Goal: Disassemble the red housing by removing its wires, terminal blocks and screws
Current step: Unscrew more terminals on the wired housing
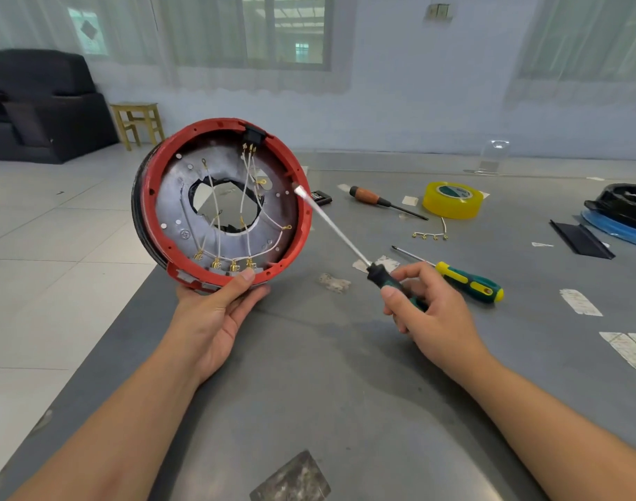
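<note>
Grey table: left hand fingers curled under red housing; right hand grips screwdriver, tip at rim.

The red housing looks like matt plastic, its inner plate dull grey metal with a ragged-edged hole. The wires wear pale insulation and end in shiny brass-coloured terminals. The held screwdriver has a bright, smooth steel shaft and a dark plastic handle. The table is smooth grey with a soft sheen. The tape roll is glossy yellow.
</note>
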Tool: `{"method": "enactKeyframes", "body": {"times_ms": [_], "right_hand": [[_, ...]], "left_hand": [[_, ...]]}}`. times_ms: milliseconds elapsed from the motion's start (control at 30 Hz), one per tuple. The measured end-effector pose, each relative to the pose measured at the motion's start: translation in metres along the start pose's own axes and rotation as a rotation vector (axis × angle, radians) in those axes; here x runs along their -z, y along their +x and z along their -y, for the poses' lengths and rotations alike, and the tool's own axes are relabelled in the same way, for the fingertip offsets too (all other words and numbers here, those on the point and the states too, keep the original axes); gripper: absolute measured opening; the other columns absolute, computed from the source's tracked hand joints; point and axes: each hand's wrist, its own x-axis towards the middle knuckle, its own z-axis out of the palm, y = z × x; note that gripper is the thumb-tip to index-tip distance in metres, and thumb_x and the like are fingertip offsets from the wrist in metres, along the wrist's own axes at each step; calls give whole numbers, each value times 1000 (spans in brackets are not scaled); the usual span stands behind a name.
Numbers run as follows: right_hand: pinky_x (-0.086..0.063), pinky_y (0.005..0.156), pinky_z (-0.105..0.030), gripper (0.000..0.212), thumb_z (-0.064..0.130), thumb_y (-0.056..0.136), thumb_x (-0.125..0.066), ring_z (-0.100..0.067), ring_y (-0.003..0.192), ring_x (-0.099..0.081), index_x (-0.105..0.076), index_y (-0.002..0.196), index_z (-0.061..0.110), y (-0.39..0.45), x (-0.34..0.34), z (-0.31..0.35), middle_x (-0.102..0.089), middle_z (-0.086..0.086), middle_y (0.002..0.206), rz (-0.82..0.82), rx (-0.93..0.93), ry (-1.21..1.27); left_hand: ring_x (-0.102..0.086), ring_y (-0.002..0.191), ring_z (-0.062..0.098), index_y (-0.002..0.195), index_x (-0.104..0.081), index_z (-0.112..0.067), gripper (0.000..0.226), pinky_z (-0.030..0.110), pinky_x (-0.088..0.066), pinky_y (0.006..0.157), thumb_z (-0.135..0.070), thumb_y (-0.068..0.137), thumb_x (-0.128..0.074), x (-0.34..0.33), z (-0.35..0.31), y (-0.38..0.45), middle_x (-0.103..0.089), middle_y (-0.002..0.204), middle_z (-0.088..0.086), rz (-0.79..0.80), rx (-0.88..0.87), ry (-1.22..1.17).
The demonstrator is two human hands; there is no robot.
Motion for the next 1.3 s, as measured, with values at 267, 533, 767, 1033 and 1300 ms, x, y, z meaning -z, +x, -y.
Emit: {"method": "enactKeyframes", "body": {"times_ms": [267,533,767,1033,1300], "right_hand": [[-56,85,-30,30,41,88,-72,-3,97,-67,-72,118,35,5,16,3,-72,18,106,-8,422,-406],[-58,71,-38,31,22,84,-82,-14,84,-66,-77,114,30,12,27,8,-69,17,94,-22,484,-590],[-56,67,-34,30,24,84,-82,-12,78,-59,-77,113,32,14,30,7,-60,22,91,11,499,-625],[-57,65,-38,31,26,83,-80,-16,79,-63,-76,112,37,21,41,5,-69,18,93,79,446,-600],[-52,58,-32,31,25,82,-78,-16,75,-59,-77,111,37,21,44,16,-69,15,92,72,468,-679]], "left_hand": [[-72,115,44,150,-44,-9,88,48,-62,92,7,70,-77,3,1,-1,-70,129,27,51,63,-18],[-74,111,42,138,-45,-21,85,48,-64,88,11,67,-77,3,-1,-1,-74,120,26,62,103,-38],[-74,114,39,143,-49,-27,88,48,-62,94,12,69,-77,5,-1,0,-75,124,19,76,115,-36],[-75,112,37,141,-52,-25,82,45,-64,87,11,71,-75,4,-2,-2,-76,123,17,105,138,-17],[-75,108,43,136,-49,-22,70,52,-63,88,19,82,-66,1,-1,-5,-75,122,21,97,114,23]]}}
